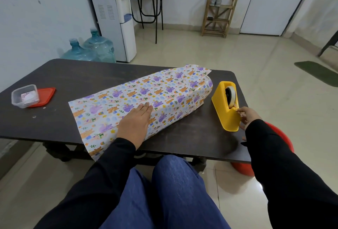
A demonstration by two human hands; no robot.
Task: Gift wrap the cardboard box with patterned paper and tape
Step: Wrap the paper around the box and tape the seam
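On the dark table [73,75] in front of the seated person, the patterned paper [164,91] lies at a slant. It is wrapped round a long box shape, and the cardboard box itself is hidden beneath it. The paper's loose near end overhangs the table's front edge, and its far end stands open.

The left hand [136,121] lies flat on top of the wrapped bundle near its middle, fingers straight and together, pressing the paper down.

Just beside the bundle, on its right, stands a yellow tape dispenser [225,108] holding the tape [231,95]. The right hand [247,114] is at the dispenser's front edge, fingertips pinched on the tape end at the cutter.

Well apart, at the table's left end, a clear plastic container [24,96] sits on a red lid [44,97].
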